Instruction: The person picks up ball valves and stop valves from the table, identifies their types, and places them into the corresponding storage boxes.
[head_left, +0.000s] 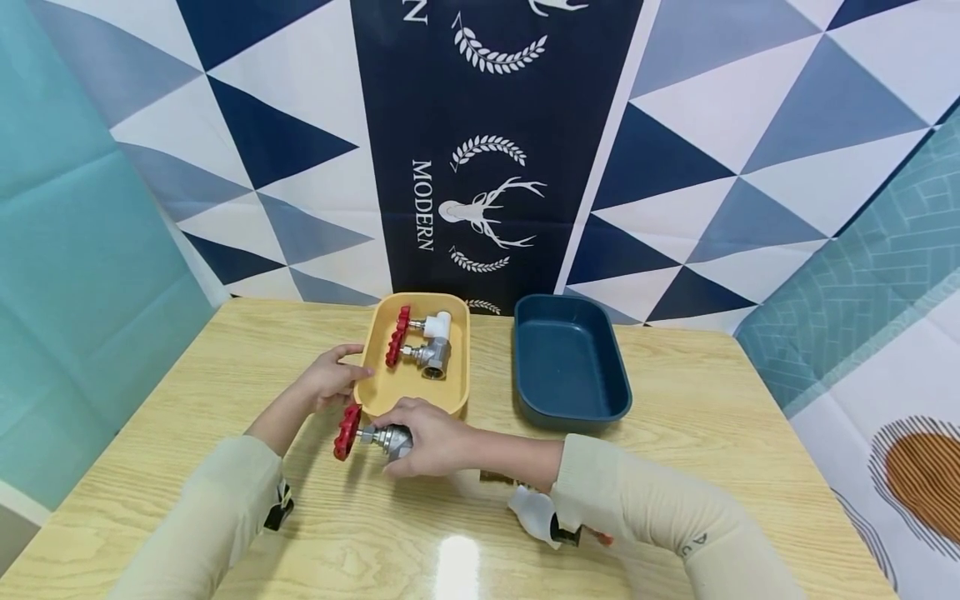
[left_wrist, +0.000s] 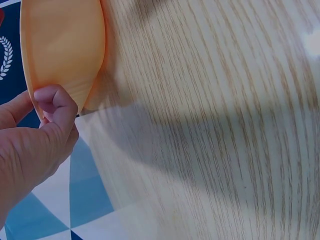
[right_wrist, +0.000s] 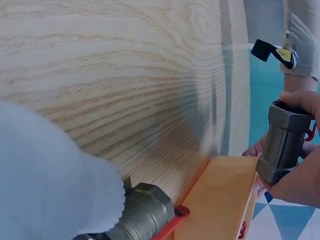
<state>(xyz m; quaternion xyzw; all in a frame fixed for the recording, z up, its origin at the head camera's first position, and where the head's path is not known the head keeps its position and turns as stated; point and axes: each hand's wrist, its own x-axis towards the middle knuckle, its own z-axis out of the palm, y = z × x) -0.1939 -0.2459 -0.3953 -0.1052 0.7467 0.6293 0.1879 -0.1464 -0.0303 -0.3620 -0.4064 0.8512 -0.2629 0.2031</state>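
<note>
My left hand (head_left: 333, 377) pinches the left rim of a yellow bin (head_left: 384, 392), thumb on one side of its wall and fingers on the other in the left wrist view. In front of the bin, my right hand (head_left: 435, 437) grips a metal gate valve (head_left: 394, 441) by its body, its red handwheel (head_left: 347, 432) pointing left. The valve's body (right_wrist: 284, 140) has hexagonal ends in the right wrist view. Inside the bin lie two more red-wheeled valves, one metal (head_left: 435, 353) and one with a white body (head_left: 437, 325), side by side.
A dark blue bin (head_left: 573, 417) stands right of the yellow one. Under my right forearm lie a white fitting (head_left: 534, 512) and, in the right wrist view, a metal valve (right_wrist: 145, 212) with a red lever (right_wrist: 170, 225), partly hidden. A patterned cloth (head_left: 300, 167) hangs behind the table.
</note>
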